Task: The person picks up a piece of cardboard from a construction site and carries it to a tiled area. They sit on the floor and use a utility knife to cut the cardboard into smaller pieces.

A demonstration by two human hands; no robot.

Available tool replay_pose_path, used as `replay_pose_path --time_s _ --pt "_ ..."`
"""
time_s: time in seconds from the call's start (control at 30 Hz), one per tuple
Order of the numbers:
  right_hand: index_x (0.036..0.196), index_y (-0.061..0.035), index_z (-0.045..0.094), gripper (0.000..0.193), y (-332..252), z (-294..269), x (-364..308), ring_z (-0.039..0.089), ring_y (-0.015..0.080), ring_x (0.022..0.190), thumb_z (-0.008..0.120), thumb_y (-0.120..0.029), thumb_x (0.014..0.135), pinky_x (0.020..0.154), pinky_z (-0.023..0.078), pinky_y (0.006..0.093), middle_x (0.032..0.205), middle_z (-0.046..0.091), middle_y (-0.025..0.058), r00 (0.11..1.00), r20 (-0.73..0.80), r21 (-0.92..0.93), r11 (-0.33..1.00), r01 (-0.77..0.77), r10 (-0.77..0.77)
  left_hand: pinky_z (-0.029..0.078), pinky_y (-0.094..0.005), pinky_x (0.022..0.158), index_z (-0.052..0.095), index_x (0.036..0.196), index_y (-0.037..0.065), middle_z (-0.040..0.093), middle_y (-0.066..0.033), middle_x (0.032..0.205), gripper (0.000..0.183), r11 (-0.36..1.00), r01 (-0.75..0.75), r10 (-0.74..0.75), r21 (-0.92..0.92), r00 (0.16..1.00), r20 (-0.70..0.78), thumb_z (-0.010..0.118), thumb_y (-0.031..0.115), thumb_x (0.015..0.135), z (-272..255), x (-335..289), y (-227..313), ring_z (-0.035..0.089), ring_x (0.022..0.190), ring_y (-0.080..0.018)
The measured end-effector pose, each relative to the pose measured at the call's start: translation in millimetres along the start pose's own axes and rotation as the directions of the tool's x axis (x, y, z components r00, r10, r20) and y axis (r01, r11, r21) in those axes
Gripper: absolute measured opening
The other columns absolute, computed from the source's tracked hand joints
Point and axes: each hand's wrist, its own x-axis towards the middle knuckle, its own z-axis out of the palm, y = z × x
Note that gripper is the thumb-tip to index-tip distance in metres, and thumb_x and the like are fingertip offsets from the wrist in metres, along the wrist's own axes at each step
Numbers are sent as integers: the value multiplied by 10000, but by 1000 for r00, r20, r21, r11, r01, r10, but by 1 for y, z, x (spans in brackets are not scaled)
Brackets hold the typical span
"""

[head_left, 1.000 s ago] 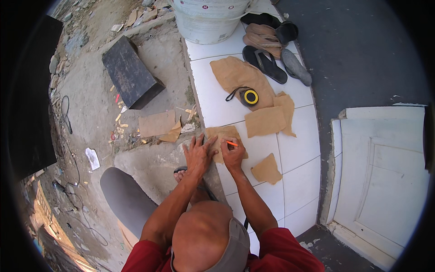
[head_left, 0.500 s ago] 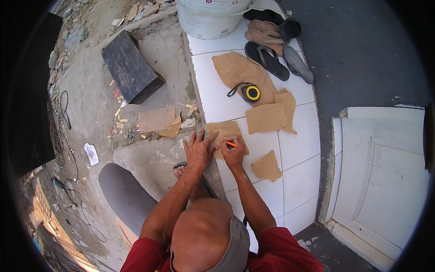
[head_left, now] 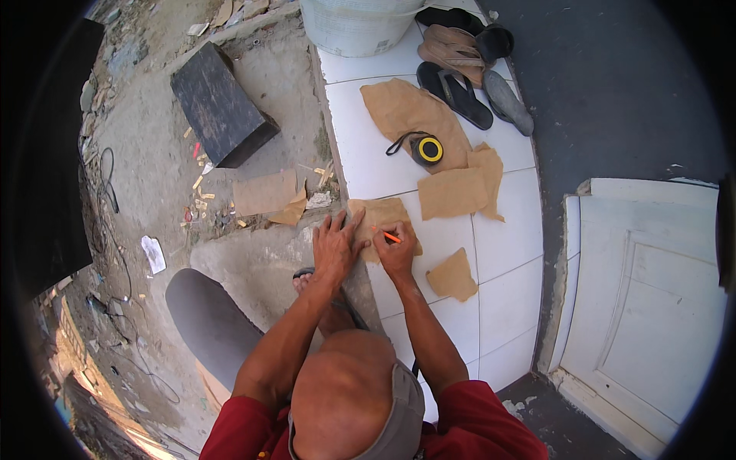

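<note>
Fingers spread, my left hand (head_left: 335,249) presses flat on the left part of a brown sheet (head_left: 383,211), which looks like sandpaper or coarse paper. My right hand (head_left: 397,257) grips an orange pencil (head_left: 392,238), its tip resting on or just over that sheet. Beyond and to the right lie a rectangular brown piece (head_left: 452,193) and a large curved brown piece (head_left: 410,111). A black and yellow tape measure (head_left: 427,151) sits on the large one. Nearer me on the right is a small torn brown piece (head_left: 452,274).
White tiles (head_left: 506,307) form a ledge beside rough concrete ground. A white bucket (head_left: 356,31) and several sandals (head_left: 460,92) stand at the far end. On the left are a dark block (head_left: 222,107), brown scraps (head_left: 264,194) and cables. A white door panel (head_left: 652,307) is at right.
The pencil in my right hand has tilted, its tip now pointing up and left over the sheet. My left hand stays pressed on the sheet. The view has shifted slightly.
</note>
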Motion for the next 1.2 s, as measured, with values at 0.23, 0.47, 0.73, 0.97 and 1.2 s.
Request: replay_pose_path --time_s 0.23,0.47,0.73,0.97,1.2 --pt "919 7 653 110 -8 6 10 619 86 717 760 -18 932 632 521 284 833 690 44 996 -45 -125 990 70 -76 359 -679 1215 501 1638 375 517 -139 1647 805 999 35 -34 -35 999 32 838 423 909 1 1 -1 446 1514 -472" --pt "898 5 659 123 3 6 21 644 133 700 773 -40 910 642 530 310 828 709 71 999 -42 25 999 -30 31 385 -575 1228 533 1621 359 551 -158 1620 818 998 53 -52 -35 998 33 861 434 876 -3 3 5 453 1510 -495" --pt "886 5 651 127 4 7 21 598 75 703 767 -25 928 625 506 269 795 683 22 1000 5 -28 999 23 -23 341 -706 1235 506 1628 406 514 -141 1649 819 990 77 -70 -116 995 66 854 406 886 -4 2 2 416 1534 -494" --pt "853 14 648 162 -11 7 23 600 88 700 782 -49 920 636 517 292 785 694 31 999 -20 -109 994 25 -27 344 -705 1236 510 1625 402 518 -142 1643 832 990 74 -67 -117 996 67 870 398 875 -3 5 1 420 1532 -492" --pt "850 -18 684 170 -5 7 22 714 190 687 831 -103 858 660 568 378 759 742 109 997 -42 -51 996 -72 70 359 -707 1225 512 1622 402 529 -139 1631 843 991 77 -71 -112 996 53 878 400 863 1 5 0 441 1513 -488"
